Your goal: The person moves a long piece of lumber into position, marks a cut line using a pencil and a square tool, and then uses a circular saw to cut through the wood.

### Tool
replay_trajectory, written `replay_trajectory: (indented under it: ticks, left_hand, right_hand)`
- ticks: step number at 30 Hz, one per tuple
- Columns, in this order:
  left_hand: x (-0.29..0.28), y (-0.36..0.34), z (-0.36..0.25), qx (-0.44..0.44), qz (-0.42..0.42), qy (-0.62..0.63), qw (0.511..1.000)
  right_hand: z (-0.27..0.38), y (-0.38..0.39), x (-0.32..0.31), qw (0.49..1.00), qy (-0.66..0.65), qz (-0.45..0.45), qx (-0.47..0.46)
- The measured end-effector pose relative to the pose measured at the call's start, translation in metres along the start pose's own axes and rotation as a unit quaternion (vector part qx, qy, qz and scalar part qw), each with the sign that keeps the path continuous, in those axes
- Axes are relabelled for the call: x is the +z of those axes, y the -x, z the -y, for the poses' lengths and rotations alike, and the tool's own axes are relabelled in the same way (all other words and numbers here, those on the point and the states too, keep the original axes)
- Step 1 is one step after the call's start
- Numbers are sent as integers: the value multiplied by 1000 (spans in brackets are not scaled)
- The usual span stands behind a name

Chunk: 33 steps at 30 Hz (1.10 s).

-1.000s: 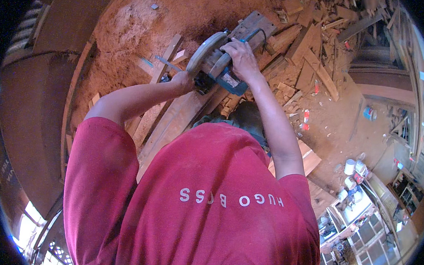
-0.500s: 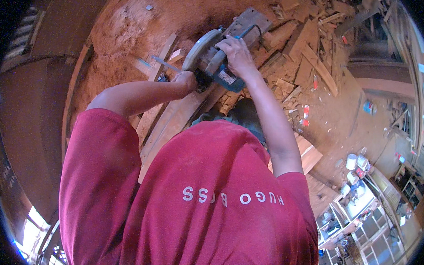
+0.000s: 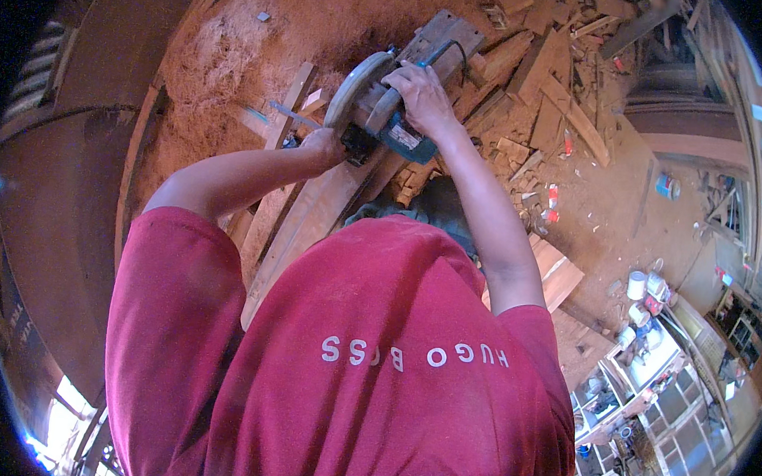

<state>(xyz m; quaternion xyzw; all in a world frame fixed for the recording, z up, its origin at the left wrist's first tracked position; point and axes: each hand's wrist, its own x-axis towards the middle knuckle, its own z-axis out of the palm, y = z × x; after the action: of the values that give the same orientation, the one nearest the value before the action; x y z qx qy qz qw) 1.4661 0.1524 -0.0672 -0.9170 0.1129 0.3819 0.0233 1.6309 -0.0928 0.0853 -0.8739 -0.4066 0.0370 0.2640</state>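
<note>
A circular saw [image 3: 410, 142] with a teal motor body and a pale, rounded blade guard [image 3: 352, 86] rests on wood in front of me. My right hand [image 3: 423, 100] is wrapped over its handle, with a cord running off past the fingers. On the guard's near left side, my left hand [image 3: 324, 149] is closed against the saw; its fingertips are hidden. Under the saw a long wooden plank [image 3: 300, 216] runs toward my body, and the wood's far end [image 3: 447, 36] shows beyond the tool. The blade's contact with the wood is hidden.
Reddish sawdust [image 3: 227, 49] is heaped at the far left. Narrow wood strips [image 3: 291, 104] lie left of the saw. Offcuts [image 3: 568, 118] are piled at the right. White containers [image 3: 637, 286] and a cluttered shelf frame [image 3: 650, 373] stand at the lower right.
The saw and both hands have shifted very slightly left. My left elbow has moved a little outward and nearer to me. Both hands keep their hold.
</note>
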Motion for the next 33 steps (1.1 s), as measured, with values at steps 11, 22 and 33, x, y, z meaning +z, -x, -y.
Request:
replay_trajectory:
  ticks: [11, 22, 33]
  left_hand:
    - [-69, 40, -44, -43, 4, -4, 999]
    - [-120, 74, -38, 74, -145, -16, 987]
    - [-82, 60, -82, -137, -258, 86, 953]
  right_hand:
    - [-1, 2, -2, 1000, -7, 1, 7]
    - [3, 0, -2, 1000, -22, -3, 19]
    - [-1, 3, -2, 1000, -16, -25, -2]
